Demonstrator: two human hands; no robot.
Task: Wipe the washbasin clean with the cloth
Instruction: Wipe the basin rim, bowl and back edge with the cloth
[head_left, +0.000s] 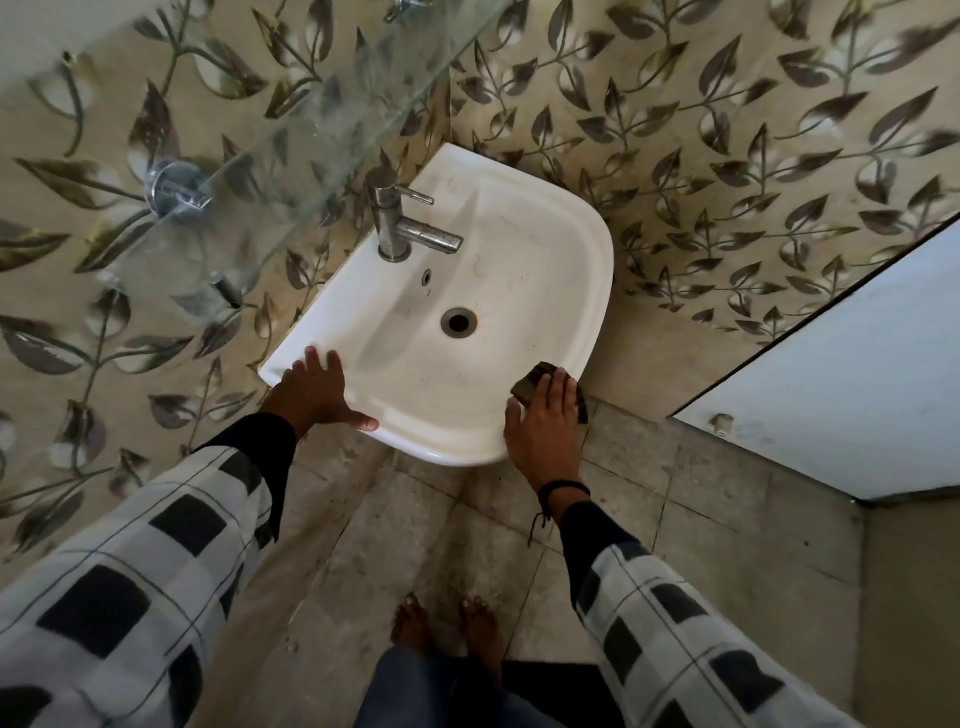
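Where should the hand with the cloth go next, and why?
Probably inward: the right hand presses the dark cloth on the washbasin's near right rim, while brownish marks show inside the bowl near the drain. The left hand braces the opposite rim.

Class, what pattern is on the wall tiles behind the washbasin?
Dark leaves on beige wall tiles, head view.

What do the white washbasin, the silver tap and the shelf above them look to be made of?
White washbasin: likely glazed ceramic, glossy and smooth with faint brownish stains. Silver tap: metal, dull brushed sheen with spots. Shelf: clear glass; the leaf-patterned wall tiles show through it.
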